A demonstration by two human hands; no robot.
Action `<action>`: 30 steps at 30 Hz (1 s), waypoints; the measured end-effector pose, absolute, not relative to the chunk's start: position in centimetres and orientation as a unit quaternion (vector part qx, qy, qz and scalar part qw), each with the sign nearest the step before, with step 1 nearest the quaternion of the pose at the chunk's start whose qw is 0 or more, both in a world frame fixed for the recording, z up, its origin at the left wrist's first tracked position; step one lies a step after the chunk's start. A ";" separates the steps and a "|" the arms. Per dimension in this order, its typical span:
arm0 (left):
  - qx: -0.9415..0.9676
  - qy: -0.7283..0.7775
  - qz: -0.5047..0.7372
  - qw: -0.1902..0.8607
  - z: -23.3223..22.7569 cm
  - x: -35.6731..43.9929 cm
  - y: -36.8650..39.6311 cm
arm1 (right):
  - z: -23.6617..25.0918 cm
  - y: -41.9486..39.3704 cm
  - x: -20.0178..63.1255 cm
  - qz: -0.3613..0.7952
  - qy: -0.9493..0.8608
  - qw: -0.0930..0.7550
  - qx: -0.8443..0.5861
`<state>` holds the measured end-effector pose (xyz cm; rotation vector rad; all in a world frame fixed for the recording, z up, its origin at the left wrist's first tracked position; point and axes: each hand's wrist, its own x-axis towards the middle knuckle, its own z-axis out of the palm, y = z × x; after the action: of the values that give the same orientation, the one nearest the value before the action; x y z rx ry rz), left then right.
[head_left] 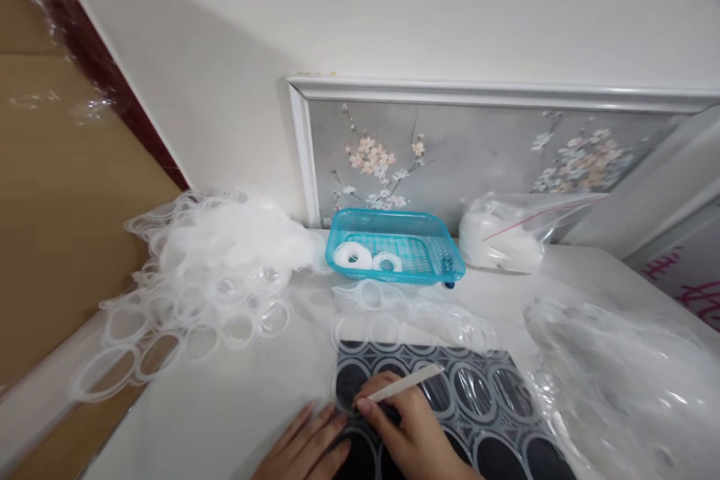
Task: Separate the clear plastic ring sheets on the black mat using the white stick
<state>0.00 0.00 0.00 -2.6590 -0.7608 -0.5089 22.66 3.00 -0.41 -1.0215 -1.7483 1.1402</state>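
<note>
My right hand (413, 431) grips a thin white stick-like tool (406, 383), its tip pressed down on a dark sheet with round cells (484, 420) covered in clear film, at the table's near edge. My left hand (307, 446) lies flat beside it, fingers pressing on the sheet's left edge, holding nothing. Above the sheet, a clear plastic strip of empty rings (405, 319) extends toward a blue basket.
A blue plastic basket (433, 270) holds two white rings (365, 258). A heap of clear ring sheets (196, 277) lies at the left, a bag of white pieces (500, 236) at the back right, and crumpled clear plastic (619, 382) at the right. A framed flower picture (478, 142) leans on the wall.
</note>
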 end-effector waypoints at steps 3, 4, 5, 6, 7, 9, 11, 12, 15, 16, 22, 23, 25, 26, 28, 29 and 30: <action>-0.932 -0.266 -0.189 0.160 -0.9 -0.2 -0.3 | -0.3 3.0 22.7 0.450 -0.698 0.385 -0.403; -0.934 -0.267 -0.180 0.153 -1.3 -0.3 -0.5 | -0.3 2.9 22.7 0.446 -0.702 0.382 -0.403; -0.937 -0.268 -0.168 0.146 -1.6 -0.4 -0.6 | -0.3 2.9 22.6 0.443 -0.705 0.380 -0.404; -0.939 -0.267 -0.163 0.141 -2.0 -0.5 -0.7 | -0.3 2.8 22.6 0.441 -0.706 0.380 -0.403; -0.941 -0.264 -0.163 0.137 -2.3 -0.5 -0.7 | -0.3 2.8 22.6 0.439 -0.708 0.380 -0.402; -0.943 -0.254 -0.168 0.133 -2.8 -0.4 -0.6 | -0.3 2.6 22.5 0.438 -0.709 0.385 -0.398; -0.945 -0.244 -0.173 0.130 -2.7 -0.2 -0.5 | -0.3 2.5 22.4 0.435 -0.708 0.390 -0.396; -0.947 -0.237 -0.174 0.126 -2.4 0.0 -0.5 | -0.2 2.5 22.3 0.433 -0.709 0.393 -0.395; -0.950 -0.255 -0.159 0.090 -0.7 0.5 -0.9 | 0.2 2.6 22.3 0.413 -0.721 0.395 -0.391; -0.948 -0.272 -0.150 0.073 0.0 0.7 -1.1 | 0.3 2.7 22.3 0.403 -0.727 0.396 -0.390; -0.929 -0.348 -0.125 -0.025 1.3 1.2 -1.9 | 0.7 2.5 22.3 0.294 -0.791 0.384 -0.375; -0.924 -0.361 -0.122 -0.037 1.2 1.3 -1.9 | 0.5 2.3 22.3 0.260 -0.815 0.374 -0.359; -0.916 -0.382 -0.112 -0.054 1.0 1.6 -1.7 | -0.2 1.9 22.1 0.181 -0.862 0.340 -0.330; -0.914 -0.389 -0.102 -0.062 1.1 1.7 -1.7 | -0.5 1.9 22.0 0.140 -0.880 0.320 -0.321; -0.908 -0.400 -0.085 -0.085 1.4 1.9 -1.6 | -0.5 2.4 22.0 0.076 -0.901 0.292 -0.312; -0.906 -0.403 -0.078 -0.100 1.7 2.0 -1.6 | 0.0 3.2 22.2 0.058 -0.895 0.302 -0.322; -0.903 -0.407 -0.072 -0.116 2.0 2.1 -1.6 | 0.7 4.2 22.6 0.050 -0.878 0.331 -0.341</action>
<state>2.10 -1.57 2.00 -3.0691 -1.3816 -0.2450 22.63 4.21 0.71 -0.8924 -2.2956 0.1313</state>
